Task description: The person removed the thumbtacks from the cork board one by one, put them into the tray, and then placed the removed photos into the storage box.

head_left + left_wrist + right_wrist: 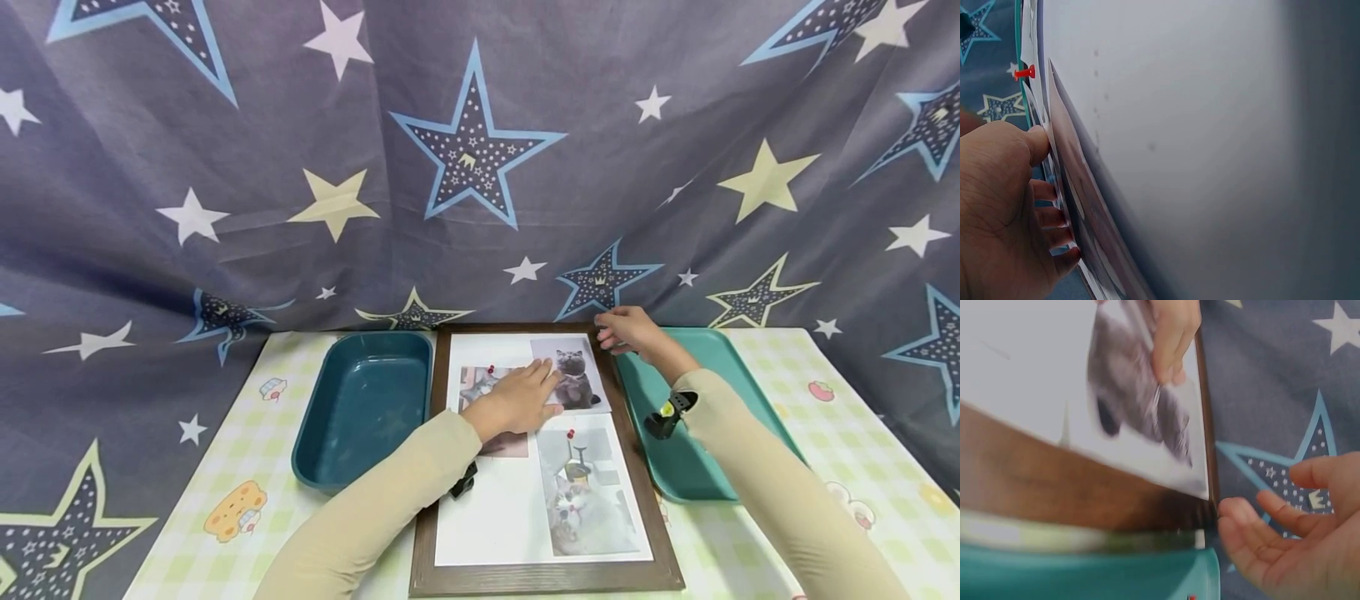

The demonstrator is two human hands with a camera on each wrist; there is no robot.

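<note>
My left hand rests with straight fingers on a photo of a dark grey cat at the board's upper right. Under its palm lies a second cat photo, held by a red push pin and partly covered. A third photo of a pale cat is pinned at lower right with another red push pin. My right hand hovers by the top right corner of the brown-framed white board. In the right wrist view its fingers are loosely bent, with nothing seen between them.
A dark teal bin stands left of the board. To the right lies a green tray, with a bit of red at its edge in the right wrist view. A star-patterned curtain hangs close behind the checked tablecloth.
</note>
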